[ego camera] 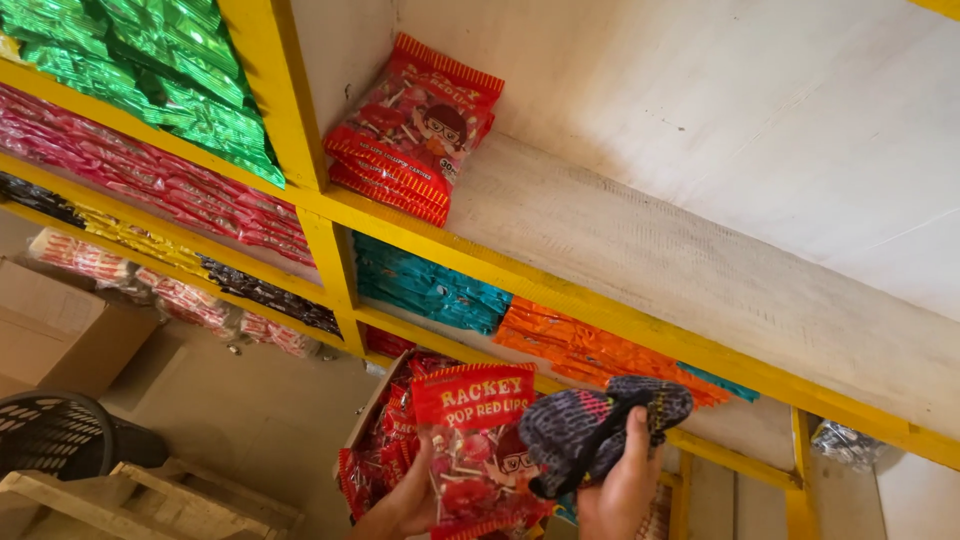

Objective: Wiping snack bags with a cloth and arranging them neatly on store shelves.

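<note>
At the bottom of the view my left hand (412, 495) holds a red candy packet (478, 445) upright by its lower left side. Just to its right, my right hand (622, 485) grips a dark patterned cloth (600, 420) bunched in the fingers. Behind the packet stands an open cardboard box (372, 405) with several more red packets (385, 440) of the same kind. A small stack of matching red packets (412, 130) lies on the white shelf board (700, 270) above, at its left end against the yellow upright.
Yellow-framed shelves (330, 250) hold green packets (160, 70), pink packets (150, 185), teal packets (425, 290) and orange packets (585, 350). A cardboard box (60, 335), a black basket (55, 435) and a wooden pallet (130, 505) sit at the lower left.
</note>
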